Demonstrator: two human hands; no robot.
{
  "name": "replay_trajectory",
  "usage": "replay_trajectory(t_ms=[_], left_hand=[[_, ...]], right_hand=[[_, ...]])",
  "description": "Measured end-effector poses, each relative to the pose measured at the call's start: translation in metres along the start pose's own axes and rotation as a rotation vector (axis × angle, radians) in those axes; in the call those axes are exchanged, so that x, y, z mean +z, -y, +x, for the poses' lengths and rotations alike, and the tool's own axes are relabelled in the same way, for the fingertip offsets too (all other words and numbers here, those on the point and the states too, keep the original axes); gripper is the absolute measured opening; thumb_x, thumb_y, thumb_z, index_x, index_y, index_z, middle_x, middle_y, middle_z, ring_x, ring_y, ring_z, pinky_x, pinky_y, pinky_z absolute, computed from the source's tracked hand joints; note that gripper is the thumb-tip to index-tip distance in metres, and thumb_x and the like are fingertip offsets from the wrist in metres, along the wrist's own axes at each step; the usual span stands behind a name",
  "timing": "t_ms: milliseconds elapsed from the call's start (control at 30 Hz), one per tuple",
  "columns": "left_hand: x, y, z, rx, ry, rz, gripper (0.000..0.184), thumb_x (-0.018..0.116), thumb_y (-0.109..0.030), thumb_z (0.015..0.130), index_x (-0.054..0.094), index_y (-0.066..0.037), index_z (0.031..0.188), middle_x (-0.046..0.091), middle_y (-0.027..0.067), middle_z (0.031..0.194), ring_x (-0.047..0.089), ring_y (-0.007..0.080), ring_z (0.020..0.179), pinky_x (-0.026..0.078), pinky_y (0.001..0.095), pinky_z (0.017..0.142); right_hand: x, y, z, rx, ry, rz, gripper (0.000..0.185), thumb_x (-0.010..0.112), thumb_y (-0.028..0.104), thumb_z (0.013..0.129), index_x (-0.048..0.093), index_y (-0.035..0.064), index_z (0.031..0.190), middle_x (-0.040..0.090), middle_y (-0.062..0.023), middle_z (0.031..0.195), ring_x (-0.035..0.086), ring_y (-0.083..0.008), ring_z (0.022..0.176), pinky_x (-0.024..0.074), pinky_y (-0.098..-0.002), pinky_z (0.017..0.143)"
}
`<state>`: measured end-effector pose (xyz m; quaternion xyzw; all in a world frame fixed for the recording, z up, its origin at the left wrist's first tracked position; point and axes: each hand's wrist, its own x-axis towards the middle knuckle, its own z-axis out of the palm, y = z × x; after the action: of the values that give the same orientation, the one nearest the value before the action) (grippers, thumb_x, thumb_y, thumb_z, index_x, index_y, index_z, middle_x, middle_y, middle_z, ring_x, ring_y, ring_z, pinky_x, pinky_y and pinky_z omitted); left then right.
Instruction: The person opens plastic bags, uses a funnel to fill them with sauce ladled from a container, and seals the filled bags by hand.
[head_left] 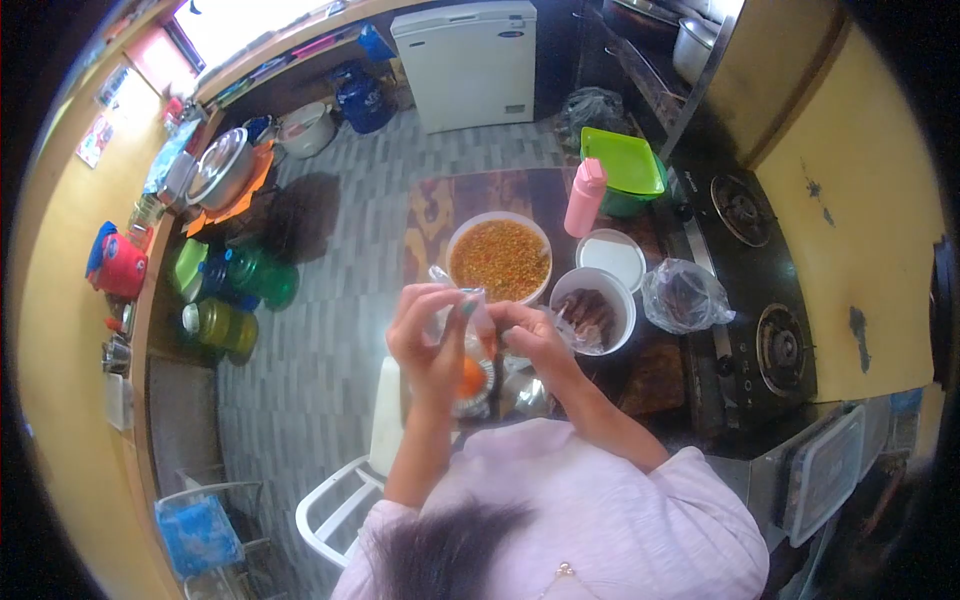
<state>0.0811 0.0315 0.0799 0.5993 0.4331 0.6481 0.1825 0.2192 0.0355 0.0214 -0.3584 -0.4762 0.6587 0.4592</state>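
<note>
My left hand [425,325] pinches the top of a small clear plastic bag [479,318], fingers bent together. Opposite it, my right hand [532,335] is closed at the bag's other side. Something orange [472,378] shows below the bag; whether it is inside the bag or behind it I cannot tell. Just beyond my hands stands a white tub [455,240] filled with a chunky orange-red mix [500,258]. Right of my right hand, a white bucket [628,315] holds brown pieces [588,318] and some clear plastic.
A white lid [612,262], a pink bottle [585,200], a green tray [620,160] and a clear bag of dark contents [685,296] surround the tubs on the table [440,195]. A black gas stove [750,280] flanks the right side. A white chair [335,510] stands lower left.
</note>
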Motion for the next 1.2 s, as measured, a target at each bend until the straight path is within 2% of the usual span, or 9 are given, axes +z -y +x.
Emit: replay_trajectory(t_ms=[167, 367, 600, 667, 833, 933, 1000, 1100, 1200], left_hand=[[0.006, 0.005, -0.002, -0.013, 0.025, -0.018, 0.012, 0.064, 0.005, 0.067, 0.061, 0.001, 0.078, 0.058, 0.0095, 0.077, 0.057, 0.0186, 0.074, 0.043, 0.0267, 0.067], [0.002, 0.001, 0.0, -0.007, -0.014, -0.01, 0.012, 0.064, 0.005, 0.068, 0.061, 0.001, 0.078, 0.058, 0.0094, 0.077, 0.057, 0.0183, 0.074, 0.043, 0.0263, 0.067], [0.003, 0.0, 0.002, -0.03, 0.073, -0.012, 0.011, 0.066, 0.004, 0.069, 0.061, 0.001, 0.079, 0.058, 0.0092, 0.077, 0.057, 0.0178, 0.075, 0.043, 0.0261, 0.068], [0.005, 0.002, 0.002, -0.034, 0.075, -0.008, 0.01, 0.065, 0.003, 0.07, 0.061, 0.001, 0.079, 0.058, 0.0093, 0.077, 0.057, 0.0179, 0.075, 0.044, 0.0263, 0.068], [0.005, 0.012, 0.003, -0.202, -0.049, -0.058, 0.005, 0.063, -0.001, 0.075, 0.06, 0.0, 0.078, 0.058, 0.0062, 0.077, 0.054, 0.0143, 0.074, 0.043, 0.0259, 0.069], [0.003, 0.017, 0.008, -0.238, -0.08, -0.119, 0.005, 0.062, -0.005, 0.079, 0.059, -0.002, 0.078, 0.056, 0.0008, 0.077, 0.05, 0.0083, 0.075, 0.041, 0.0223, 0.068], [0.001, 0.025, 0.007, -0.291, -0.078, -0.171, 0.006, 0.062, -0.007, 0.079, 0.06, -0.002, 0.08, 0.057, 0.0006, 0.078, 0.05, 0.008, 0.076, 0.04, 0.0214, 0.068], [0.0, 0.03, 0.005, -0.443, -0.044, -0.242, 0.01, 0.063, -0.011, 0.08, 0.061, -0.002, 0.083, 0.058, 0.0008, 0.079, 0.051, 0.008, 0.077, 0.04, 0.0208, 0.07], [-0.002, 0.043, 0.002, -0.596, 0.059, -0.374, 0.019, 0.059, -0.019, 0.084, 0.061, -0.001, 0.09, 0.059, 0.0022, 0.083, 0.052, 0.0093, 0.081, 0.04, 0.0223, 0.074]], right_hand=[[0.0, -0.003, 0.005, -0.245, -0.058, -0.269, 0.024, 0.054, 0.007, 0.073, 0.063, 0.0012, 0.095, 0.06, -0.0123, 0.103, 0.052, -0.0214, 0.103, 0.037, -0.0337, 0.092], [0.003, -0.006, 0.003, -0.23, -0.047, -0.283, 0.022, 0.054, 0.007, 0.074, 0.064, 0.0036, 0.093, 0.063, -0.0108, 0.095, 0.052, -0.0217, 0.103, 0.0368, -0.0343, 0.092], [0.004, 0.016, -0.003, -0.092, 0.035, 0.039, 0.023, 0.051, 0.005, 0.078, 0.061, 0.0042, 0.099, 0.054, -0.0126, 0.113, 0.046, -0.0215, 0.11, 0.0318, -0.0335, 0.096], [0.009, 0.025, -0.003, -0.111, 0.087, -0.043, 0.019, 0.051, 0.006, 0.081, 0.06, 0.0038, 0.098, 0.052, -0.0139, 0.116, 0.044, -0.0227, 0.113, 0.0309, -0.0342, 0.096], [0.011, 0.017, 0.001, -0.16, 0.157, -0.253, 0.009, 0.05, 0.006, 0.084, 0.058, 0.0021, 0.085, 0.054, -0.0155, 0.107, 0.046, -0.0247, 0.107, 0.034, -0.0338, 0.091], [0.017, 0.022, -0.003, -0.202, 0.157, -0.308, 0.015, 0.043, 0.002, 0.087, 0.056, 0.0018, 0.094, 0.054, -0.0076, 0.086, 0.049, -0.0127, 0.074, 0.0386, -0.0248, 0.066], [0.02, 0.029, -0.007, -0.151, 0.151, -0.291, 0.014, 0.043, 0.002, 0.087, 0.056, 0.0015, 0.094, 0.053, -0.0064, 0.079, 0.05, -0.0112, 0.066, 0.0402, -0.0231, 0.062], [0.021, 0.038, -0.011, 0.015, 0.128, -0.225, 0.009, 0.049, 0.005, 0.085, 0.057, 0.0007, 0.081, 0.052, -0.0104, 0.08, 0.05, -0.0197, 0.08, 0.0396, -0.0277, 0.075], [0.019, 0.037, -0.012, 0.019, 0.109, -0.148, 0.015, 0.046, 0.008, 0.089, 0.058, 0.0007, 0.081, 0.052, -0.0057, 0.072, 0.05, -0.0169, 0.075, 0.0395, -0.0264, 0.074]])
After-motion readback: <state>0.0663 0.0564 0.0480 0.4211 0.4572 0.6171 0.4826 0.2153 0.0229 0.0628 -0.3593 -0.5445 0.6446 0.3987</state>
